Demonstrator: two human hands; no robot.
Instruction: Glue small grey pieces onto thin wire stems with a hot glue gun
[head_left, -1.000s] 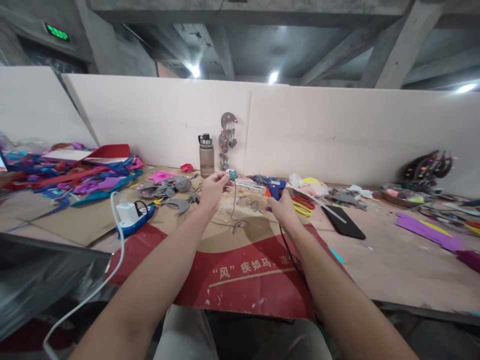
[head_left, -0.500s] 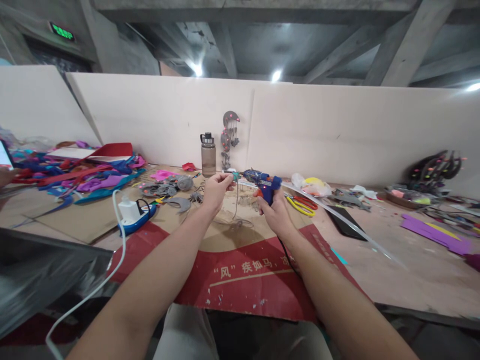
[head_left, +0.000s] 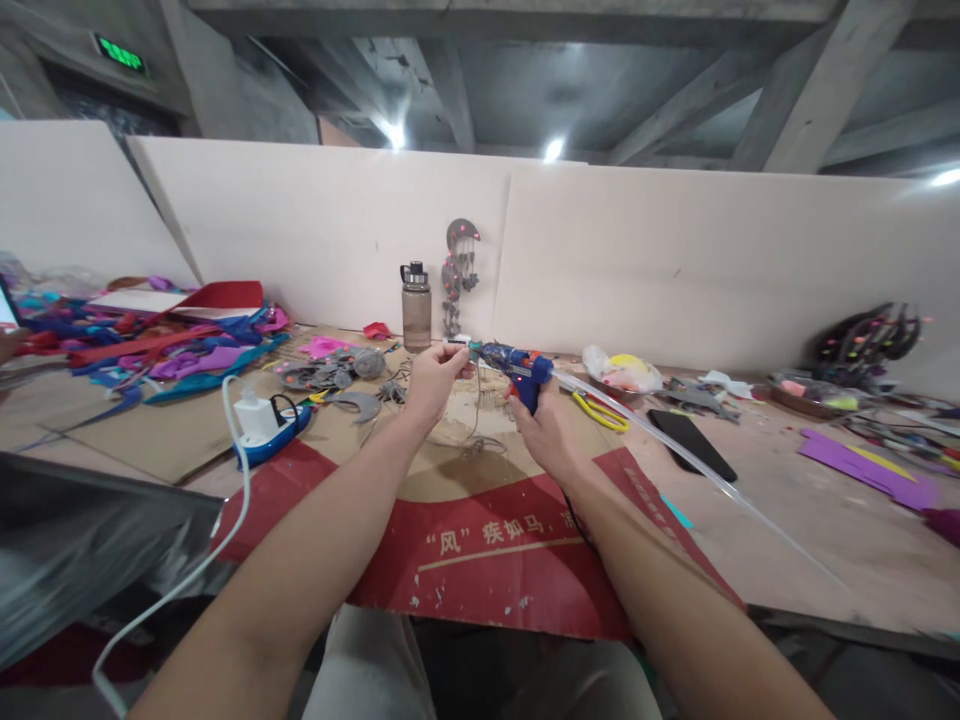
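Note:
My right hand (head_left: 546, 425) is wrapped round the grip of a blue hot glue gun (head_left: 529, 375). A long clear glue stick (head_left: 675, 445) sticks out of its back and slopes down to the right. The gun's teal nozzle (head_left: 475, 347) points left, right at the fingertips of my left hand (head_left: 441, 375). Those fingers are pinched together, and a thin grey cord (head_left: 478, 398) hangs from them to a loose tangle on the board. Whatever else the pinch may hold is hidden by the fingers.
Red-and-tan cardboard (head_left: 517, 515) covers the near table. Around it are a blue power strip (head_left: 274, 440), grey felt pieces (head_left: 356, 403), a water bottle (head_left: 417, 310), yellow-handled pliers (head_left: 600, 412) and a black phone (head_left: 690, 445). A grey moon hanging (head_left: 459, 265) is by the white partition.
The glue gun has shifted slightly left and tilted, its nozzle still at my left fingertips. The glue stick now slopes lower on the right. My left hand has barely moved.

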